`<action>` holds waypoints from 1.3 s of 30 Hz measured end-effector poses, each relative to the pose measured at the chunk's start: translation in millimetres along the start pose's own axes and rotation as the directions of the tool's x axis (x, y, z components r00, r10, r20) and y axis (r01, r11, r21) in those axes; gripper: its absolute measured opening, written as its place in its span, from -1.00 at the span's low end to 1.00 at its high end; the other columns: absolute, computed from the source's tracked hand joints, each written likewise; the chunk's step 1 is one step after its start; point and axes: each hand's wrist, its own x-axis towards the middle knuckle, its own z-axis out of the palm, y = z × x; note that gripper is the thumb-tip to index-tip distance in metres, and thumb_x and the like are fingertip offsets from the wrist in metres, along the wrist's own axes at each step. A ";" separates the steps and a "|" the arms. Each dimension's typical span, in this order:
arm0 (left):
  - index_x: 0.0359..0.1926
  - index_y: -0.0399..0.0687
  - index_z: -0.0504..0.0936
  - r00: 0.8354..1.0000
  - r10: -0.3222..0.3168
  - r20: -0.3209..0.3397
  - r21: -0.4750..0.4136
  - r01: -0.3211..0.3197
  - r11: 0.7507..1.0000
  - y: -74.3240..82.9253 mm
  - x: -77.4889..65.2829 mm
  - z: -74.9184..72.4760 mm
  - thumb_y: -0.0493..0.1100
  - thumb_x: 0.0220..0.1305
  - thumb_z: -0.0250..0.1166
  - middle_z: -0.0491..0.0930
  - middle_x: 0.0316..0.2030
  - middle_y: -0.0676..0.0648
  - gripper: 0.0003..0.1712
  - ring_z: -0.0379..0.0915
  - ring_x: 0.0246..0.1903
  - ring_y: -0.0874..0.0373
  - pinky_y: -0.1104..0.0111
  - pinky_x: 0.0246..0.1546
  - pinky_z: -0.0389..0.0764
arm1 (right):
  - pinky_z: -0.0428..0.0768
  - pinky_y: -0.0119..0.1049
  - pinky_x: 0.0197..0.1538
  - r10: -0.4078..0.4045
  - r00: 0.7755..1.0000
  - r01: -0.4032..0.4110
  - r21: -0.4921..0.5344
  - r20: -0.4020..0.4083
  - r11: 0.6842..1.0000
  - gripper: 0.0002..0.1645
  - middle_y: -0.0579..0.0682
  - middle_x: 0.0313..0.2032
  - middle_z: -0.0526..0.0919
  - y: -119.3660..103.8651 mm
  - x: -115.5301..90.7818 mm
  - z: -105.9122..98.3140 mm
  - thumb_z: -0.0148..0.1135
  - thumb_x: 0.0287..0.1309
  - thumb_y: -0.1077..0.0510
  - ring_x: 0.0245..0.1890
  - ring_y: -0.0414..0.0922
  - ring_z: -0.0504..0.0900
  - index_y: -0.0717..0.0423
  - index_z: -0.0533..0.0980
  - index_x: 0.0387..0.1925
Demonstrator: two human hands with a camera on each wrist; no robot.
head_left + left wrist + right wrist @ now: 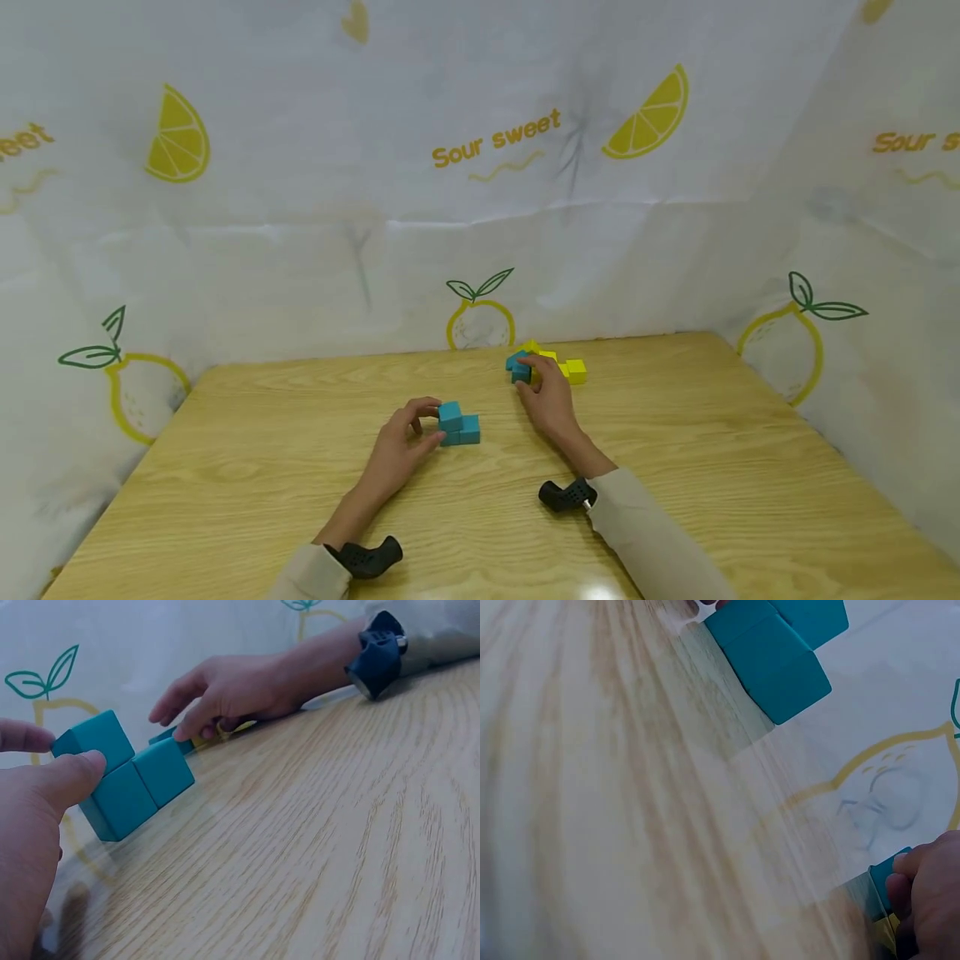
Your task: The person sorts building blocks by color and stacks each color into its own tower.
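Three blue cubes stand on the table as a small step: an upper cube point(450, 415) sits over the left of two lower cubes point(470, 430). My left hand point(400, 448) holds this group from its left side. In the left wrist view, the thumb point(79, 776) lies on the front of the cubes and a fingertip is at the upper cube's back edge. Farther back on the right, my right hand point(551, 402) pinches a blue block point(521, 377) between thumb and fingers. Another blue piece point(514, 360) shows just above it. The fingers partly hide this cluster.
Several yellow cubes point(576, 372) sit beside and behind the right hand, near the table's back edge. A white patterned cloth point(300, 283) hangs round the back and sides of the wooden table point(675, 467). Black wrist mounts point(567, 495) stick out from both forearms.
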 end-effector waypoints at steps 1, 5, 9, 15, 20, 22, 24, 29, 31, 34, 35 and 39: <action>0.18 -0.07 0.49 1.000 -0.005 -0.001 -0.001 0.005 1.000 -0.1 0.6 0.4 -0.22 0.19 0.37 0.60 -0.09 0.08 -0.48 0.29 -0.37 0.09 0.30 -0.35 0.32 | 0.45 -0.33 -0.47 -0.003 1.000 0.003 0.000 0.002 1.000 -0.55 0.21 0.11 0.46 0.3 0.5 -0.4 0.29 0.15 0.35 -0.62 -0.19 0.38 0.24 0.50 0.10; 0.19 -0.07 0.49 1.000 -0.011 -0.015 -0.002 0.011 1.000 1.0 1.4 1.3 -0.20 0.16 0.39 0.59 -0.11 0.09 -0.46 0.27 -0.38 0.09 0.32 -0.37 0.31 | 0.45 -0.33 -0.46 -0.002 1.000 0.002 -0.011 0.015 1.000 -0.54 0.24 0.12 0.46 1.4 1.5 -0.5 0.28 0.15 0.35 -0.60 -0.20 0.38 0.24 0.49 0.12; 0.19 -0.02 0.51 1.000 0.012 -0.025 0.017 -0.012 1.000 3.3 1.9 2.1 -0.20 0.15 0.40 0.58 -0.10 0.10 -0.45 0.25 -0.39 0.11 0.34 -0.39 0.28 | 0.45 -0.34 -0.46 0.002 1.000 -0.002 -0.012 0.012 1.000 -0.57 0.23 0.11 0.46 1.4 2.4 -1.1 0.27 0.16 0.35 -0.61 -0.19 0.37 0.25 0.50 0.10; 0.12 0.04 0.55 0.997 0.058 -0.058 0.060 -0.055 0.997 3.7 -0.2 2.5 -0.24 0.11 0.42 0.58 -0.15 0.11 -0.49 0.26 -0.40 0.15 0.37 -0.42 0.29 | 0.46 -0.35 -0.48 0.015 0.999 -0.015 0.010 0.035 1.000 -0.59 0.19 0.11 0.44 1.4 2.3 0.3 0.23 0.20 0.35 -0.63 -0.18 0.38 0.21 0.51 0.10; 0.14 0.05 0.53 0.995 0.083 -0.061 0.070 -0.079 0.994 1.0 0.1 0.6 -0.26 0.13 0.40 0.59 -0.14 0.09 -0.48 0.26 -0.43 0.12 0.37 -0.43 0.26 | 0.47 -0.35 -0.46 0.026 0.999 -0.027 0.009 0.040 1.000 -0.56 0.22 0.14 0.40 -0.4 1.6 1.9 0.21 0.23 0.33 -0.60 -0.17 0.41 0.23 0.46 0.16; 0.15 0.04 0.52 0.995 0.092 -0.048 0.070 -0.089 0.994 0.1 0.4 0.9 -0.26 0.15 0.39 0.60 -0.12 0.07 -0.48 0.26 -0.43 0.11 0.36 -0.42 0.26 | 0.46 -0.35 -0.47 0.047 0.998 -0.047 0.001 0.032 0.999 -0.52 0.23 0.15 0.38 -0.7 0.7 1.7 0.21 0.23 0.33 -0.59 -0.18 0.41 0.24 0.42 0.20; 0.16 0.04 0.52 0.995 0.094 -0.041 0.069 -0.091 0.993 -0.2 -0.1 1.5 -0.24 0.16 0.38 0.60 -0.11 0.07 -0.49 0.26 -0.43 0.12 0.37 -0.43 0.25 | 0.45 -0.36 -0.49 0.060 0.998 -0.060 -0.010 0.029 0.998 -0.48 0.24 0.15 0.38 0.0 -0.6 1.7 0.20 0.23 0.33 -0.58 -0.18 0.41 0.27 0.39 0.23; 0.15 0.05 0.52 0.995 0.092 -0.039 0.062 -0.089 0.994 1.1 0.1 0.4 -0.26 0.14 0.39 0.60 -0.13 0.08 -0.48 0.26 -0.44 0.10 0.36 -0.44 0.25 | 0.42 -0.36 -0.47 0.044 0.998 -0.044 -0.017 0.033 0.999 -0.52 0.23 0.08 0.44 0.4 -2.0 1.3 0.21 0.24 0.32 -0.56 -0.17 0.38 0.29 0.41 0.19; 0.16 0.05 0.51 0.996 0.083 -0.033 0.062 -0.081 0.995 1.3 0.9 -0.1 -0.27 0.15 0.39 0.60 -0.13 0.07 -0.47 0.26 -0.44 0.08 0.35 -0.42 0.24 | 0.42 -0.35 -0.45 0.027 0.999 -0.027 -0.014 0.031 1.000 -0.55 0.22 0.06 0.44 -0.3 -2.1 0.2 0.22 0.23 0.32 -0.55 -0.16 0.37 0.28 0.44 0.16; 0.17 0.03 0.50 0.998 0.057 -0.022 0.060 -0.055 0.997 1.6 1.5 -0.3 -0.27 0.16 0.39 0.60 -0.12 0.06 -0.46 0.26 -0.43 0.07 0.34 -0.41 0.24 | 0.42 -0.33 -0.41 0.018 0.999 -0.017 -0.002 0.051 1.000 -0.58 0.18 0.03 0.45 -1.7 -2.7 -1.2 0.22 0.23 0.33 -0.52 -0.15 0.38 0.26 0.46 0.13; 0.18 0.04 0.50 0.999 0.046 -0.020 0.059 -0.045 0.997 1.7 1.4 -0.1 -0.26 0.16 0.39 0.60 -0.13 0.06 -0.46 0.25 -0.43 0.08 0.34 -0.41 0.23 | 0.43 -0.32 -0.40 0.011 0.998 -0.011 0.002 0.062 1.000 -0.59 0.17 0.02 0.45 -2.3 -3.0 -1.7 0.21 0.24 0.33 -0.51 -0.15 0.39 0.26 0.47 0.13; 0.17 0.01 0.50 0.999 0.027 -0.025 0.058 -0.026 0.998 1.5 -0.1 1.3 -0.27 0.14 0.40 0.60 -0.14 0.06 -0.45 0.25 -0.43 0.14 0.34 -0.41 0.26 | 0.45 -0.28 -0.34 -0.014 0.995 0.012 0.015 0.101 1.000 -0.59 0.15 -0.03 0.46 -3.3 -4.1 -2.1 0.20 0.24 0.34 -0.44 -0.13 0.42 0.26 0.47 0.13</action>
